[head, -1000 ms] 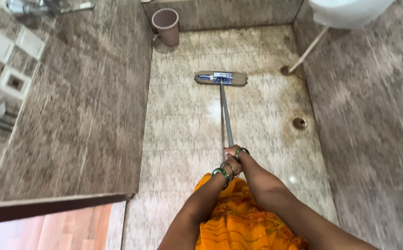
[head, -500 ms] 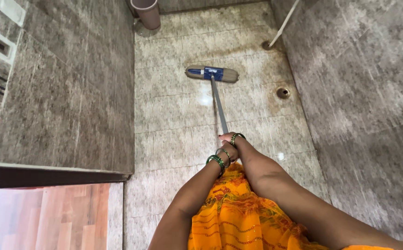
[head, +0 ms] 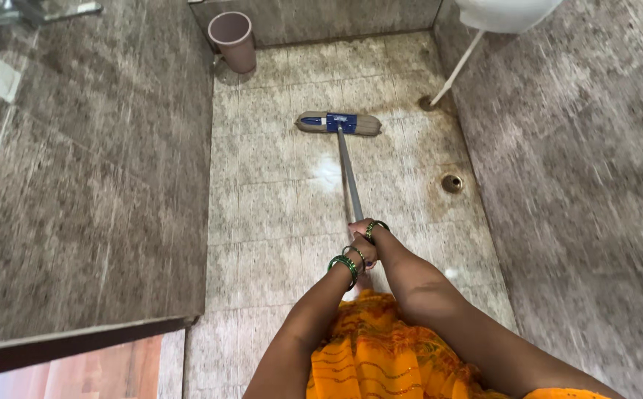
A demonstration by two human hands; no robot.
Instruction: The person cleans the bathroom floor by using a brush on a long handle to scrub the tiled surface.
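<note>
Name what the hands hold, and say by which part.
Both hands grip a floor mop by the near, upper end of its long handle: the right hand farther along, the left hand just behind it.

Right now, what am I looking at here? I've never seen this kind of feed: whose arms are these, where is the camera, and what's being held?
The camera sits on a person's head and looks down, so the two bare arms are their own. Both hands, the left hand and the right hand, close their fingers round the grey mop handle. The flat mop head lies on the tiled floor of a narrow bathroom. A pinkish bucket stands in the far corner, and a round floor drain is to the right.
</note>
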